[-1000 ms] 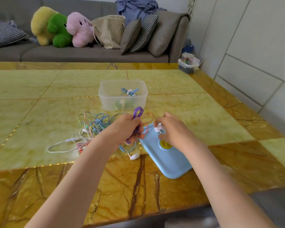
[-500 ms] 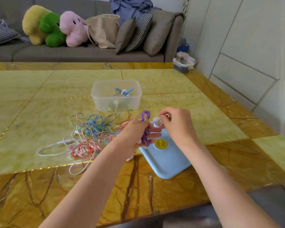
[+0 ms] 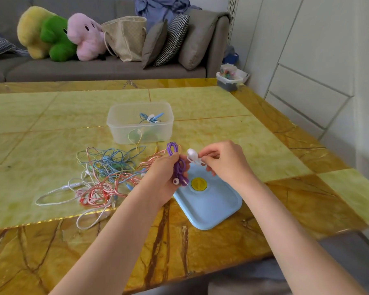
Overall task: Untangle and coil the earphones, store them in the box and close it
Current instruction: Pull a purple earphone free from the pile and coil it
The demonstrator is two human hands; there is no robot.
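left grip: my left hand [image 3: 165, 173] is curled round the purple earphones [image 3: 178, 165], coiled bundle held upright at frame centre, loop end sticking up above the fingers, earbuds poking out below.
right grip: my right hand [image 3: 224, 161] pinches a small white clip [image 3: 193, 157] between thumb and fingertips, just right of the purple coil; can't tell if clip and coil touch.
hands: close together, both above the near left corner of the lid.
lid: light blue lid [image 3: 209, 204] with yellow round centre, flat on the table, lower centre-right, partly under my hands.
tangle: heap of earphones [image 3: 107, 174] in blue, pink, red, white and yellow, left of centre, just beside my left wrist; white loops trail toward lower left.
box: clear plastic box [image 3: 140, 122], open, upper centre, well apart from the hands.
in box: one blue coiled earphone set [image 3: 150, 118] with a white tie lies inside, right half.
yellow loop: a yellow cable loop [image 3: 135, 135] from the tangle stands up in front of the box's near wall.
table: yellow-green marble table [image 3: 211, 107] with brown border, fills mid frame.
background: grey sofa [image 3: 94, 69] across the top, with plush toys [image 3: 58, 36] yellow, green, pink at upper left, a beige bag [image 3: 126, 37] and cushions beside them.
far right: small lidded container [image 3: 229, 78] on the floor past the table's far right corner.
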